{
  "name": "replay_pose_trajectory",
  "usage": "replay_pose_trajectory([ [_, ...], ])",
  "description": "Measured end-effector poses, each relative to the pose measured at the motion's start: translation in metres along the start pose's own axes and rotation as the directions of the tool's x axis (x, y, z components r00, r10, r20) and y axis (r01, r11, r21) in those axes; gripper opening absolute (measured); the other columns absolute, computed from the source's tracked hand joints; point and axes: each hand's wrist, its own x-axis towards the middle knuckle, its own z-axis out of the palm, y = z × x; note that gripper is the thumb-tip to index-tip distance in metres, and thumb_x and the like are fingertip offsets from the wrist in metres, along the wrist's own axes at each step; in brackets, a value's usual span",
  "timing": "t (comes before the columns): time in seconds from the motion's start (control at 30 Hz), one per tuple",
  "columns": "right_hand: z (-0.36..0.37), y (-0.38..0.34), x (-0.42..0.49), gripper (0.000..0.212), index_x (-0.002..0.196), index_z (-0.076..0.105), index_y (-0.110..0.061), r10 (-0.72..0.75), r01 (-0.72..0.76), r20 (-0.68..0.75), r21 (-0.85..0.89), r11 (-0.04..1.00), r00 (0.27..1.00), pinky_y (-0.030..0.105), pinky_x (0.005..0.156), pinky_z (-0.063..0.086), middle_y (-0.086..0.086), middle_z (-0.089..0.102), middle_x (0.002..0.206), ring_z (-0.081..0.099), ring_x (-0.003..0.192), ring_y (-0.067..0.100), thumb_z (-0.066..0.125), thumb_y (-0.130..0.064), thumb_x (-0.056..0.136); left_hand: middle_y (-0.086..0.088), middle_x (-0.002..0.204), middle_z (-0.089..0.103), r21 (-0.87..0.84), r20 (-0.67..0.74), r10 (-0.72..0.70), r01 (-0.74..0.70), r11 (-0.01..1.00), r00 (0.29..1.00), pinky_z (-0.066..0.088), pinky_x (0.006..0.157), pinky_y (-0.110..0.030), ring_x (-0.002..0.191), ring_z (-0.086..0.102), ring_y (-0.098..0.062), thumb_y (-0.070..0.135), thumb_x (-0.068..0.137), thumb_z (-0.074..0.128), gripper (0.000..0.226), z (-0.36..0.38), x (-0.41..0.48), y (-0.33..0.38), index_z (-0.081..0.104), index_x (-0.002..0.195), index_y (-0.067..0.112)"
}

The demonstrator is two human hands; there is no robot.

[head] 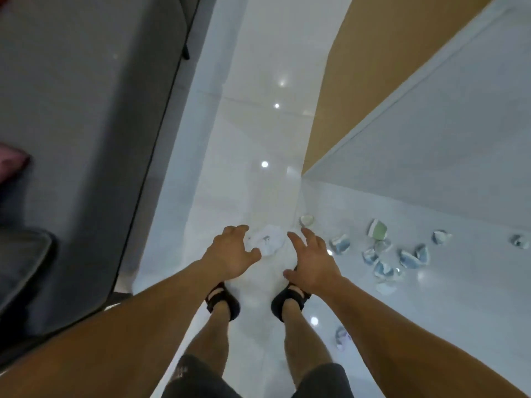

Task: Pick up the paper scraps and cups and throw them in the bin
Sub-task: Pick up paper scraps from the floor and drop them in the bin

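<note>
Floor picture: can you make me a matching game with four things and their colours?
Things:
1. crumpled paper
2. sandals
3. sofa
4. cup by the wall

Colours:
A. grey
B. white
C. green
D. black

Pairs: 1-B, 2-D, 3-A, 4-C

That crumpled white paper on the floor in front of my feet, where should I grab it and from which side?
Probably pinch the raised folds in the middle of the crumpled paper, coming down from above. It lies low and rumpled on the floor, with no firm edge to hook sideways. The left hand and right hand flank it, open.
</note>
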Motion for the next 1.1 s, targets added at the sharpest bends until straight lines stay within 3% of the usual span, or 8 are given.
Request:
replay_pose_trajectory([
  [0.17, 0.105, 0.018, 0.155, 0.104, 0.152, 0.001, -0.037, -0.072, 0.072, 0.005, 0.002, 0.997, 0.997, 0.054, 0.110, 0.034, -0.004, -0.013, 0.161, -0.006, 0.148, 0.029, 0.072, -0.052, 0.079, -0.005, 0.152, 0.027, -0.042, -0.003, -0.038, 0.038, 0.998, 0.999, 0.034, 0.107, -0.038, 0.134, 0.036, -0.026, 0.050, 0.088, 0.056, 0.074, 0.063, 0.149, -0.061, 0.024, 0.149, 0.023],
  [0.4, 0.262, 0.039, 0.289, 0.108, 0.151, 0.001, -0.043, 0.007, -0.009, 0.040, 0.031, 0.999, 0.999, 0.063, 0.103, 0.035, -0.002, -0.021, 0.159, -0.018, 0.146, 0.035, 0.069, -0.068, 0.072, -0.002, 0.152, 0.026, -0.039, -0.006, -0.080, 0.080, 0.996, 0.997, 0.035, 0.103, -0.037, 0.132, 0.038, -0.023, 0.049, 0.089, 0.053, 0.069, 0.150, 0.260, -0.170, 0.025, 0.148, 0.027],
  [0.47, 0.286, 0.042, 0.306, 0.091, 0.150, 0.013, -0.041, 0.009, -0.008, -0.030, 0.013, 1.000, 1.000, 0.058, 0.100, 0.041, 0.001, -0.012, 0.160, -0.007, 0.146, 0.036, 0.068, -0.058, 0.080, 0.000, 0.152, 0.025, -0.018, 0.009, -0.095, 0.095, 0.995, 0.995, 0.036, 0.102, -0.038, 0.130, 0.040, -0.024, 0.049, 0.089, 0.052, 0.067, 0.165, 0.273, -0.190, 0.025, 0.148, 0.028],
  [0.57, 0.300, 0.052, 0.318, 0.052, 0.139, 0.045, -0.030, -0.045, 0.048, -0.169, 0.016, 0.999, 0.985, 0.048, 0.092, 0.050, 0.008, 0.025, 0.150, 0.023, 0.133, 0.032, 0.062, -0.027, 0.089, 0.002, 0.151, 0.026, -0.017, 0.016, -0.076, 0.076, 0.997, 0.997, 0.036, 0.099, -0.035, 0.128, 0.041, -0.023, 0.049, 0.089, 0.052, 0.068, 0.182, 0.283, -0.200, 0.024, 0.147, 0.029],
  [0.73, 0.264, 0.070, 0.310, 0.031, 0.118, 0.068, -0.019, 0.034, 0.017, -0.138, 0.351, 0.936, 0.990, 0.028, 0.084, 0.044, 0.008, 0.058, 0.116, 0.057, 0.104, 0.026, 0.057, -0.012, 0.089, 0.005, 0.151, 0.022, -0.039, 0.011, 0.033, -0.033, 0.999, 0.999, 0.037, 0.100, -0.035, 0.132, 0.036, -0.020, 0.050, 0.081, 0.064, 0.085, 0.187, 0.278, -0.175, 0.016, 0.149, 0.031],
  [0.87, 0.205, 0.052, 0.283, 0.023, 0.109, 0.064, -0.021, 0.058, 0.045, -0.153, 0.594, 0.803, 0.986, 0.007, 0.069, 0.037, -0.014, 0.062, 0.094, 0.055, 0.079, 0.004, 0.068, -0.024, 0.087, 0.005, 0.151, 0.019, -0.210, -0.062, 0.228, -0.236, 0.949, 0.972, 0.040, 0.102, -0.032, 0.133, 0.033, -0.015, 0.039, 0.070, 0.080, 0.109, 0.183, 0.266, -0.124, 0.007, 0.150, 0.033],
  [1.0, 0.157, 0.043, 0.258, 0.024, 0.103, 0.058, -0.016, 0.081, -0.068, 0.029, 0.833, 0.549, 0.996, 0.033, 0.078, 0.056, -0.006, 0.064, 0.093, 0.065, 0.089, 0.013, 0.069, -0.018, 0.082, 0.001, 0.145, 0.024, -0.304, -0.143, 0.319, -0.348, 0.887, 0.937, 0.048, 0.094, -0.032, 0.125, 0.043, -0.015, 0.020, 0.065, 0.085, 0.112, 0.180, 0.266, -0.090, 0.013, 0.150, 0.028],
  [1.1, 0.142, 0.054, 0.251, 0.012, 0.091, 0.061, -0.009, 0.041, -0.188, 0.184, 0.955, 0.229, 0.982, 0.042, 0.080, 0.054, 0.003, 0.062, 0.082, 0.063, 0.084, 0.024, 0.057, -0.004, 0.081, -0.005, 0.137, 0.035, -0.410, -0.113, 0.309, -0.327, 0.852, 0.944, 0.049, 0.094, -0.035, 0.119, 0.047, -0.019, 0.016, 0.072, 0.079, 0.082, 0.182, 0.274, -0.079, 0.034, 0.140, 0.026],
])
